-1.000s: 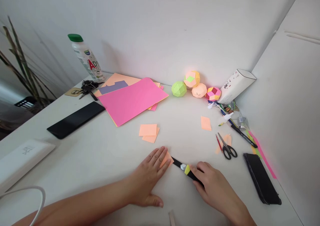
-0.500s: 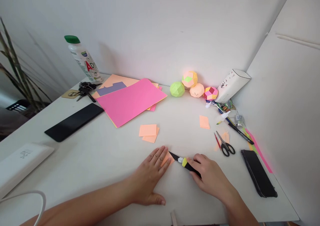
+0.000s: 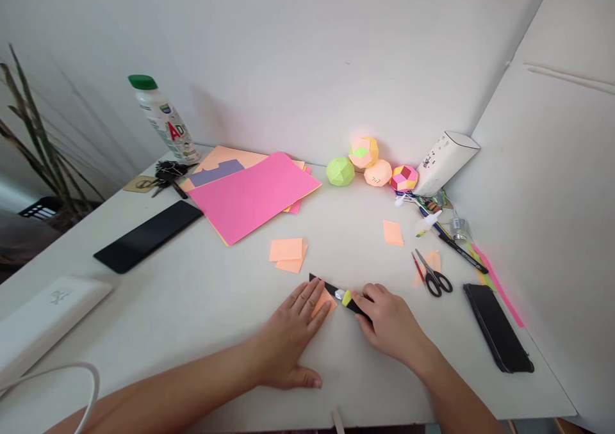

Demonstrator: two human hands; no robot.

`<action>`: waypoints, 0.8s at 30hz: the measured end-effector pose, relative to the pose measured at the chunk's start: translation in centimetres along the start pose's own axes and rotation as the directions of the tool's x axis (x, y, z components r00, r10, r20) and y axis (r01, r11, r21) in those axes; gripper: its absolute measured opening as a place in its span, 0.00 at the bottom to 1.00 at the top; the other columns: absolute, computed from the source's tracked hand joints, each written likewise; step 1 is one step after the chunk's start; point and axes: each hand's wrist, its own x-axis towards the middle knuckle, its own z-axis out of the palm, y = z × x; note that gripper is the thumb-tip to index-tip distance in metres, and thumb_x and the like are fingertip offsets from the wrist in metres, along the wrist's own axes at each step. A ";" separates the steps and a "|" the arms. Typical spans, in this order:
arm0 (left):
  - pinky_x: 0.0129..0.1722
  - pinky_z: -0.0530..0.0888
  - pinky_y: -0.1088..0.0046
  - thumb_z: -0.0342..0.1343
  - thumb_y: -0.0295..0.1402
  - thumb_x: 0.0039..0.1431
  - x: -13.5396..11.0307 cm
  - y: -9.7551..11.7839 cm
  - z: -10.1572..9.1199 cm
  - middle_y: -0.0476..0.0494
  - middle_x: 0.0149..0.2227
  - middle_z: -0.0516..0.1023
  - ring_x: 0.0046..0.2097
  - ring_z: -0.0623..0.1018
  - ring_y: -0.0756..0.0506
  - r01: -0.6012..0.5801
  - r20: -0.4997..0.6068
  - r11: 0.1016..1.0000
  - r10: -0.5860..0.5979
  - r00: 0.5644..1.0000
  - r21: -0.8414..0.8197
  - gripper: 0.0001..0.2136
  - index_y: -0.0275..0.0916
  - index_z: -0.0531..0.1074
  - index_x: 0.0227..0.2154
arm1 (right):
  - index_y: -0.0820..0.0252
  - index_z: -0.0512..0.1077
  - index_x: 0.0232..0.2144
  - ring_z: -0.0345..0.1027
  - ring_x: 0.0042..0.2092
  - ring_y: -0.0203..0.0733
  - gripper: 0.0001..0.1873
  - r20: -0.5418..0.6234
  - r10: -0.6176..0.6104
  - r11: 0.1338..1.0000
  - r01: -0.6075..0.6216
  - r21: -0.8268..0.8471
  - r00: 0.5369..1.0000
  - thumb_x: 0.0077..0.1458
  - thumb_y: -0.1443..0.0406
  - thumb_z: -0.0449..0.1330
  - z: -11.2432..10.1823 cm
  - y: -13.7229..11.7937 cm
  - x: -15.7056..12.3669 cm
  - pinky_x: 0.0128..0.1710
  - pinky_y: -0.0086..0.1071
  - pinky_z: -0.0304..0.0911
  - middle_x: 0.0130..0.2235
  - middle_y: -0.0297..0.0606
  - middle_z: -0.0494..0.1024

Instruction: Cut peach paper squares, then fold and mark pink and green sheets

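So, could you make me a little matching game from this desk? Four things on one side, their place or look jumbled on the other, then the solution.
Things
1. Bottle
2. Knife
3. Scissors
4. Front slip

Place or look
A. Held in the right grip
B. Peach, partly under the left grip
C. White, with a green top
D. Lying beside a thin red tool

Right pairs: 1-C, 2-A, 3-D, 4-B
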 end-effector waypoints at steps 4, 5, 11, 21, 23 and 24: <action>0.60 0.48 0.41 0.47 0.66 0.51 0.0 0.0 0.0 0.24 0.68 0.34 0.66 0.42 0.23 -0.013 -0.027 1.000 0.013 1.000 0.001 0.53 0.33 0.33 0.67 | 0.64 0.68 0.53 0.67 0.42 0.47 0.22 -0.031 0.001 1.000 -0.001 0.017 1.000 0.56 0.70 0.53 0.4 -0.1 0.5 0.34 0.37 0.67 0.42 0.47 0.73; 0.60 0.48 0.41 0.46 0.66 0.51 0.0 0.0 0.1 0.24 0.68 0.35 0.66 0.42 0.23 -0.016 -0.025 1.000 0.016 1.000 0.009 0.53 0.33 0.32 0.67 | 0.64 0.68 0.53 0.67 0.43 0.47 0.22 -0.041 0.003 1.000 -0.002 0.030 0.999 0.56 0.70 0.53 0.4 0.1 0.6 0.34 0.37 0.67 0.42 0.46 0.73; 0.57 0.55 0.49 0.38 0.66 0.55 0.0 -0.3 -0.1 0.23 0.66 0.47 0.64 0.52 0.25 -0.001 -0.082 0.992 0.012 0.997 0.125 0.47 0.33 0.45 0.66 | 0.56 0.70 0.51 0.69 0.41 0.41 0.21 -0.135 0.045 0.929 0.008 0.370 0.990 0.55 0.67 0.55 0.4 3.4 0.4 0.40 0.36 0.68 0.42 0.40 0.74; 0.39 0.69 0.51 0.43 0.51 0.62 0.9 -0.2 -1.1 0.28 0.44 0.70 0.44 0.71 0.31 0.291 -0.125 0.950 -0.277 0.953 0.111 0.29 0.30 0.64 0.54 | 0.55 0.71 0.51 0.70 0.40 0.42 0.19 -0.074 0.195 0.735 -0.096 0.671 0.978 0.57 0.63 0.55 0.6 5.9 -0.1 0.34 0.33 0.66 0.43 0.40 0.74; 0.50 0.65 0.47 0.47 0.43 0.59 1.0 -0.7 -2.0 0.27 0.56 0.64 0.57 0.64 0.28 0.082 -0.129 0.995 -0.073 0.989 0.063 0.29 0.33 0.55 0.61 | 0.55 0.71 0.51 0.70 0.42 0.43 0.19 -0.036 0.171 0.722 -0.101 0.684 0.985 0.57 0.62 0.55 0.4 6.1 -0.4 0.36 0.33 0.67 0.44 0.41 0.74; 0.55 0.62 0.47 0.48 0.40 0.58 1.0 -1.0 -2.4 0.30 0.60 0.60 0.61 0.60 0.30 -0.043 -0.098 0.999 0.046 0.994 0.031 0.31 0.36 0.51 0.63 | 0.55 0.71 0.51 0.70 0.42 0.43 0.19 -0.017 0.155 0.719 -0.101 0.688 0.988 0.57 0.62 0.55 0.3 6.3 -0.6 0.37 0.34 0.67 0.44 0.40 0.74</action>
